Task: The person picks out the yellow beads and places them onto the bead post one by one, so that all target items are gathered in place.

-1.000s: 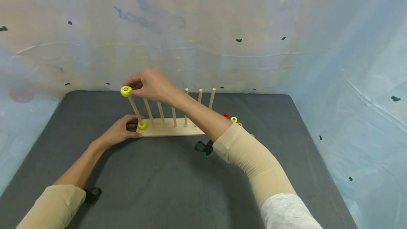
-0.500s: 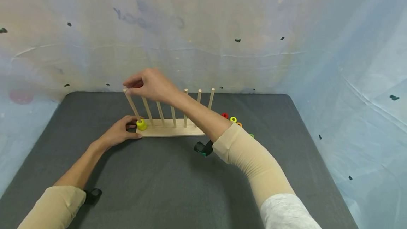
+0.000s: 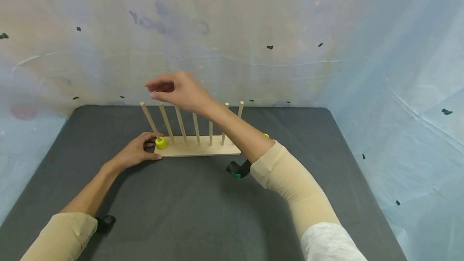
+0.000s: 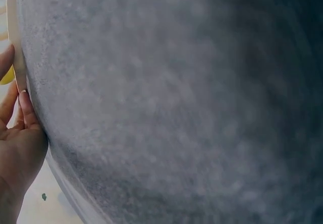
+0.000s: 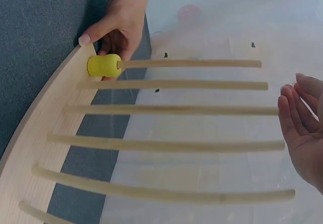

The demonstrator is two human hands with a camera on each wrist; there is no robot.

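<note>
Now, step in hand: the right hand (image 3: 181,90) hovers empty just above the peg tops, and the yellow rings (image 3: 161,143) sit at the foot of the end peg (image 3: 149,121). This reads as the pause between seating one ring and going for another.
Right hand fingers: loosely extended with thumb and forefinger a little apart, holding nothing. The right wrist view shows them straight and clear of the peg tips.
Left hand (image 3: 139,150): rests at the 9 o'clock end of the wooden base (image 3: 203,148). The thumb lies along the front edge and the fingers curl round the end, steadying it.
Yellow rings, place: bottomed out on the peg at the 9 o'clock end of the row, touching the base, just beside the left fingers.
Next move, as a judgement: a further ring would call for a reach to 3 o'clock, past the board. It would then need a pinch by the rim, the hole lined up over a peg tip, and the left hand holding the base meanwhile.
Pegs, counted: seven, in one row, all upright.
Rings on pegs: yellow only. The right wrist view suggests two stacked, though the seam is faint.
Loose rings: one yellow ring (image 3: 266,135) peeps out at 3 o'clock behind the right forearm. Any others are hidden.
Hands: two.
Mat (image 3: 181,212): one, dark grey, under everything.
</note>
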